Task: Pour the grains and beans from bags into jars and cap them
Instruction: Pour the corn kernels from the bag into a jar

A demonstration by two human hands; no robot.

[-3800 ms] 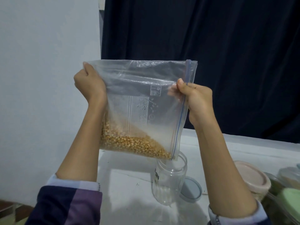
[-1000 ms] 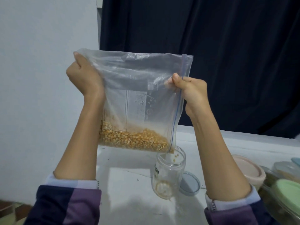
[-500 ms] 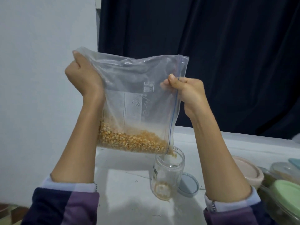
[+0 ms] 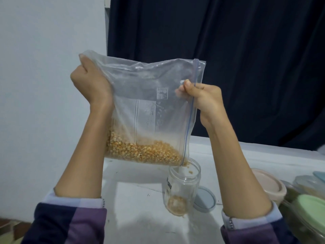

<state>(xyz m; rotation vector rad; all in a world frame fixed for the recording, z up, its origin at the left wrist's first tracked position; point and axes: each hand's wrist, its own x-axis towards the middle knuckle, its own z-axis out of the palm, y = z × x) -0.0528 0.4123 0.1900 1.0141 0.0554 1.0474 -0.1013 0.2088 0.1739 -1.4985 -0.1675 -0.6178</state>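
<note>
A clear zip bag (image 4: 149,110) hangs turned on its side above the white table (image 4: 133,194), with yellow corn kernels (image 4: 142,152) heaped along its lower edge. My left hand (image 4: 89,81) grips the bag's upper left corner. My right hand (image 4: 204,99) pinches the zip edge on the right. The bag's lower right corner sits over the mouth of a clear glass jar (image 4: 182,189), and kernels fall into it. A small layer of corn lies on the jar's bottom. The jar's pale blue lid (image 4: 205,199) lies flat just behind it to the right.
At the right edge stand several closed containers: one with a pink lid (image 4: 265,185), one with a green lid (image 4: 309,203), and more behind. A white wall is at the left and a dark curtain at the back.
Kernels have started dropping from the bag's corner into the jar, which was empty 3.8 s ago. The bag has been raised slightly and tilted, and the corn layer in the jar has grown.
</note>
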